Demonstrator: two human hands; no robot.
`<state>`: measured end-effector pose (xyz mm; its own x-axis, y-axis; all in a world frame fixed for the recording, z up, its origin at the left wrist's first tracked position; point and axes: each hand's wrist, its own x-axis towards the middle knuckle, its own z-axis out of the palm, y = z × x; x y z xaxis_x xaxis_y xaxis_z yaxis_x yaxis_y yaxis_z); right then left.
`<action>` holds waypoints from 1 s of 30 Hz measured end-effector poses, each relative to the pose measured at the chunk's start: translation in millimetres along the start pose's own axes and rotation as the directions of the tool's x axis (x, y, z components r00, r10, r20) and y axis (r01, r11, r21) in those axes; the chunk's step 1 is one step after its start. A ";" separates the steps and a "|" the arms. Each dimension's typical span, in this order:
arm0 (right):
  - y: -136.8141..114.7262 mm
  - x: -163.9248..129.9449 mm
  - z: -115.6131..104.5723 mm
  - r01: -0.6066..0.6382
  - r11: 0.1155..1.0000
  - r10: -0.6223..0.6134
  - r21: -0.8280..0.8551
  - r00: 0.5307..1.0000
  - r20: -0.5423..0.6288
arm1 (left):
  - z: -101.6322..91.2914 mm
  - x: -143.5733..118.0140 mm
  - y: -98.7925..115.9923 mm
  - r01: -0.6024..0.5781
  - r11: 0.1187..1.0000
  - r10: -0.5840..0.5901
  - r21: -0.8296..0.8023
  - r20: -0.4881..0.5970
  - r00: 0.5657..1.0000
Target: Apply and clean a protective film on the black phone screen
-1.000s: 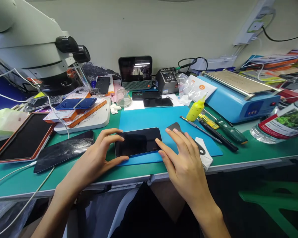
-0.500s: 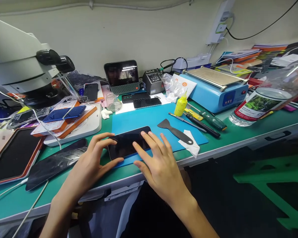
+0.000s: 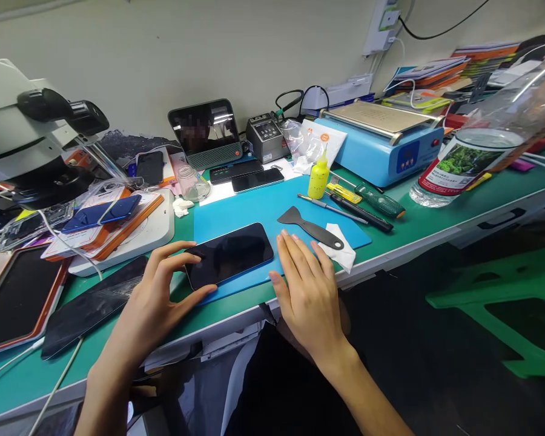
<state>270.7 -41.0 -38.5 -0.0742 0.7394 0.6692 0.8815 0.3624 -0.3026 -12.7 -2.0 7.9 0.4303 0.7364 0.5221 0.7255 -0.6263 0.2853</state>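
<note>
Left hand (image 3: 157, 297) spread around the near-left end of the dark phone (image 3: 229, 254), thumb at the near edge and fingers curled over the far corner, steadying rather than lifting. Right hand (image 3: 306, 284) open and flat on the blue mat (image 3: 254, 209), fingers together, just beside the phone's right end, gripping nothing. Phone lying screen-up on the mat near the front edge of the bench (image 3: 436, 221), glass whole and seated, no gap visible. Black scraper (image 3: 309, 226) lying untouched just beyond the right fingertips, partly on a white wipe (image 3: 343, 254). Yellow bottle (image 3: 318, 175) and screwdrivers (image 3: 363, 203) farther back, unused. Judging by this, opening work apparently not yet begun.
</note>
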 end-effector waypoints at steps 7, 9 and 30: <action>-6.0 5.6 -6.0 -0.098 0.984 0.091 0.146 0.994 0.055 | 0.6 -0.7 0.9 0.026 0.999 -0.026 -0.048 -0.009 1.000; -7.1 17.2 -9.7 -0.155 0.965 0.137 0.213 0.986 0.095 | 2.9 -1.1 1.6 0.040 0.996 -0.042 -0.085 -0.026 0.999; 14.4 61.7 -19.0 -0.441 0.573 0.201 0.691 0.893 0.402 | 22.1 33.4 38.5 0.496 0.718 -0.543 -0.489 0.052 0.838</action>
<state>287.7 -0.9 11.4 -0.0762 0.9616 0.2637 0.2155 0.2741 -0.9373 41.4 4.2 18.5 -0.0052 0.9707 0.2404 0.4712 -0.2097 0.8568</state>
